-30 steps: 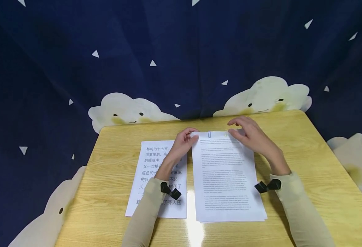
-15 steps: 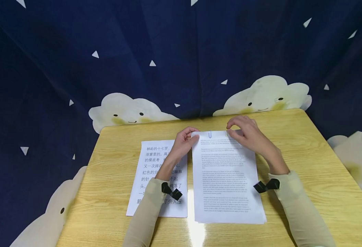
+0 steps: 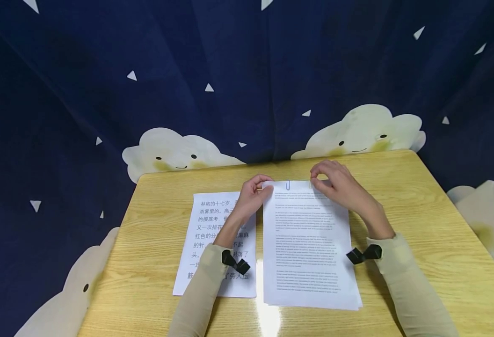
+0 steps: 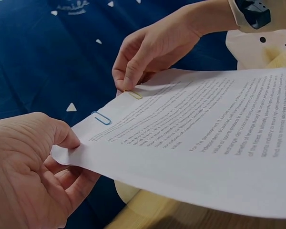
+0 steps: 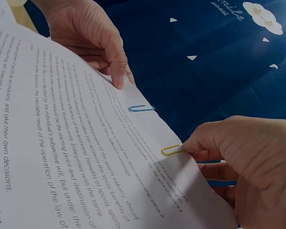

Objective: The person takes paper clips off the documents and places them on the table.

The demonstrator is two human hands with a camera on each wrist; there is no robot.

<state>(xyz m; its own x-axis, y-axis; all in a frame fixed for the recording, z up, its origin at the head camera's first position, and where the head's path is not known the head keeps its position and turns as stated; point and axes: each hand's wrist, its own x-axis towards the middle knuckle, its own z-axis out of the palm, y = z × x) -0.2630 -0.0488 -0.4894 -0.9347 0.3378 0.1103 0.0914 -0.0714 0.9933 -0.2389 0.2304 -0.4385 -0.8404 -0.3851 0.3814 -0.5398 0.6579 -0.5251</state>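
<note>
1. I judge that everything turns on the yellow clip (image 5: 172, 150): it sits on the far edge of the stack (image 3: 303, 243), right at the tips of the right grip (image 3: 344, 188).
2. Its long axis runs roughly square to that edge, pointing back toward the wearer, so its outer end meets the right thumb.
3. The right grip is nearer to it by far; I see it closed in a pinch on the clip's outer end, with other fingers low beside the edge.
4. The left grip (image 3: 247, 199) pinches the stack's far left corner, thumb on top, fingers underneath.
5. The blue clip (image 5: 141, 109) lies on the same edge, between the 2 grips, touched by neither, and nearly parallel to the yellow clip.
6. In the left wrist view the far edge looks raised off the bench (image 3: 146, 262).
7. On the stack I can read English print: "For the development of sports as an industry", "and take their own decisions", "This shows that the market". Smaller lines blur.
8. Left of it, partly under the left arm, lie the left pages (image 3: 209, 224), in large Chinese type; the top line starts "林屿的十七岁".
9. The curtain (image 3: 238, 56) carries "smile" lettering in the wrist views. I find no brand I can read.
</note>
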